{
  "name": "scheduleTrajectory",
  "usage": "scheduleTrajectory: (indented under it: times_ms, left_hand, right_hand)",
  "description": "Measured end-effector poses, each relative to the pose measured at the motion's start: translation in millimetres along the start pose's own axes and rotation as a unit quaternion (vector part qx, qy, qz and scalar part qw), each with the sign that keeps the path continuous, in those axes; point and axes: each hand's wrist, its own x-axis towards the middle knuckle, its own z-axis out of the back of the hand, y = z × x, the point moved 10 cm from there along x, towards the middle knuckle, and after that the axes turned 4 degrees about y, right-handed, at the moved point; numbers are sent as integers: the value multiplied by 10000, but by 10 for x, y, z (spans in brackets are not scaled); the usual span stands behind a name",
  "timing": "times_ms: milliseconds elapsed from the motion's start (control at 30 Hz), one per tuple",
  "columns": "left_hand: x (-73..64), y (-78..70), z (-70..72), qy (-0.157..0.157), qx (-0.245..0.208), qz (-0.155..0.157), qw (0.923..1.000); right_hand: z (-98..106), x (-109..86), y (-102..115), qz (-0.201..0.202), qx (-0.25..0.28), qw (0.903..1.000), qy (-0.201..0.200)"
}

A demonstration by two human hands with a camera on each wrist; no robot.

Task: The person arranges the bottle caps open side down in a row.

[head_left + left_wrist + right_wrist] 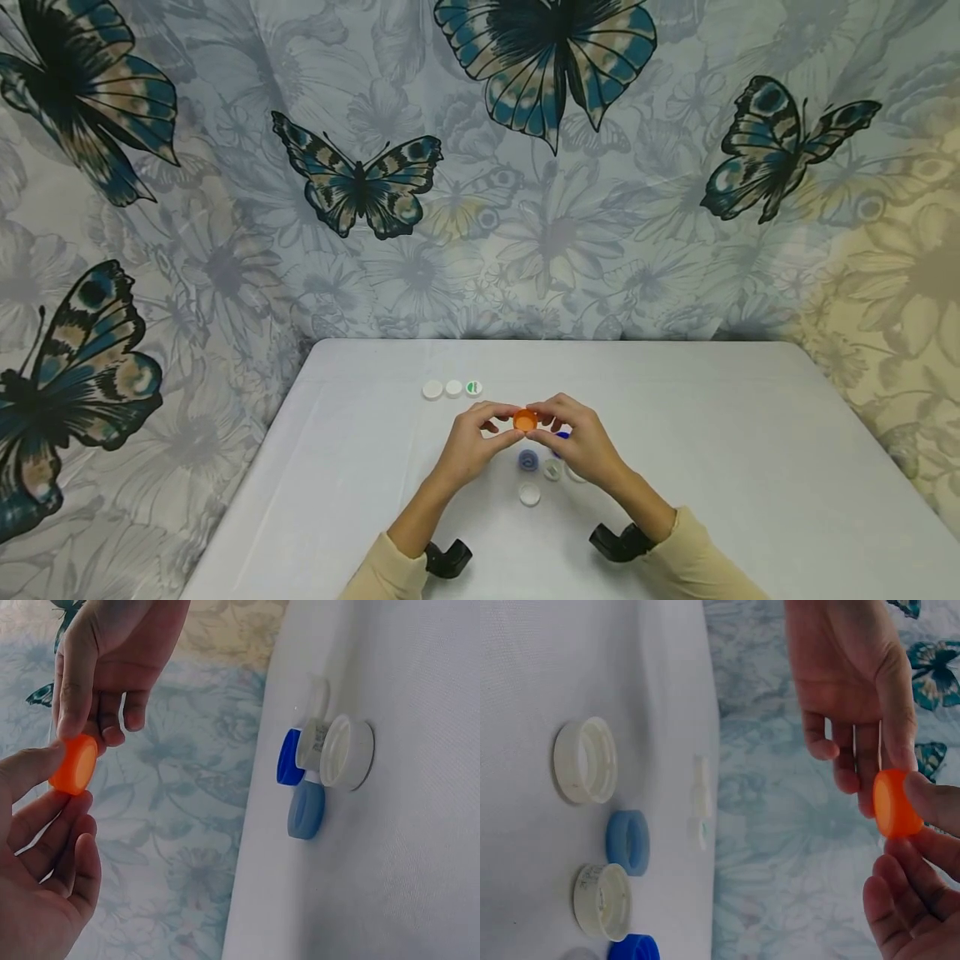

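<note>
An orange bottle cap [525, 420] is held up above the table between both hands. My left hand [471, 443] pinches it from the left with thumb and fingers; my right hand [582, 442] pinches it from the right. In the left wrist view the orange cap [75, 766] shows its flat face, raised well off the tabletop. Below the hands lie a greyish-blue cap [528, 460], a white cap [529, 495], a pale cap with markings [552, 470], and a dark blue cap [290, 757], partly hidden by the right hand in the head view.
Toward the back of the white table [360, 467], two plain white caps [432, 390] and a white cap with a green mark [474, 388] stand in a row. Another white cap [576, 475] shows partly beside the right hand. A butterfly-patterned cloth [555, 250] hangs behind the table.
</note>
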Motion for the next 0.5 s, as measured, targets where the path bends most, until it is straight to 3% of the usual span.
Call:
scheduleTrajectory:
  times_ms: [200,333,500]
  left_hand:
    - [-12,3,9,-173,-69,-5,9998]
    - [-20,-1,29,-349,-42,-13,9994]
    - [-31,-1,44,-474,-100,1,9988]
  right_hand:
    - [19,-21,29,135,13,9996,-265]
    - [20,-52,61,504,-55,9974,-520]
    - [18,-109,145,1033,-503,9900,-822]
